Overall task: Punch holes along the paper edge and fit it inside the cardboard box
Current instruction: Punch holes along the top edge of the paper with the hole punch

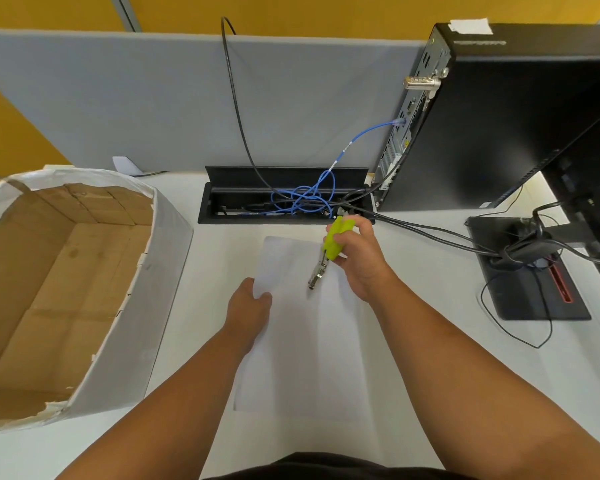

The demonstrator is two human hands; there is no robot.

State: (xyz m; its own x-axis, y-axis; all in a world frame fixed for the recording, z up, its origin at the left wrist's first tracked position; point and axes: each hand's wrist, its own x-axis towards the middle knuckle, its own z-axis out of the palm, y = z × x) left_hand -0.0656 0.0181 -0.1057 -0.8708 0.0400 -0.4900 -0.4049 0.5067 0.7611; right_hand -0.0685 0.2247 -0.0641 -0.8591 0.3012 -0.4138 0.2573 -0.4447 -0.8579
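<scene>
A white desk (413, 341) was seen, with an open cardboard box (59, 289) standing well to the left of the paper (302, 341). A black computer tower (520, 109) was set beyond the paper to its right, and a cable tray (284, 195) lay just beyond its far edge. The paper itself lay flat near the desk's middle. Its left edge was pinched by the left hand (250, 306). Above its right part, a green-handled hole punch (329, 251) was gripped by the right hand (361, 258); its metal tip appeared to touch the sheet.
</scene>
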